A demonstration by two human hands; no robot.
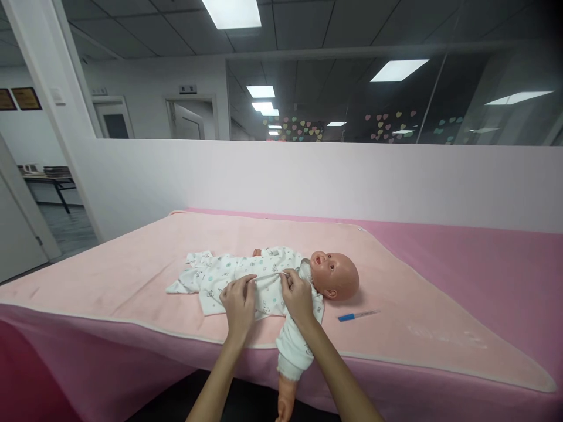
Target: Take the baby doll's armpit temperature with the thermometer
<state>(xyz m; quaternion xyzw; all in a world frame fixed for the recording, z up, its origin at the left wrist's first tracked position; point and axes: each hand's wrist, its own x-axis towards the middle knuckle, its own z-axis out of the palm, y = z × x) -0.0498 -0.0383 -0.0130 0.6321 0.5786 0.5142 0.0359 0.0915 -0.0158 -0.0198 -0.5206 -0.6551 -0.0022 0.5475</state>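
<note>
A baby doll (338,275) lies on its back across the bed, head to the right. It wears a white printed shirt (272,302) and matching pants (185,280). My left hand (240,300) pinches the shirt's front edge near the belly. Closer to the neck, my right hand (298,294) pinches that same edge, and the cloth between them is drawn into a straight line. One doll arm (287,395), sleeved to about the elbow, hangs over the bed's front edge beneath my right forearm. A thermometer with a blue end (347,317) rests to the right of the doll.
A peach blanket (145,266) covers most of the pink-covered bed (492,264). Behind it rises a white half-wall (308,179) with glass above. At far left, a doorway shows a table (53,179) in another room. The bed's front edge drops off close to me.
</note>
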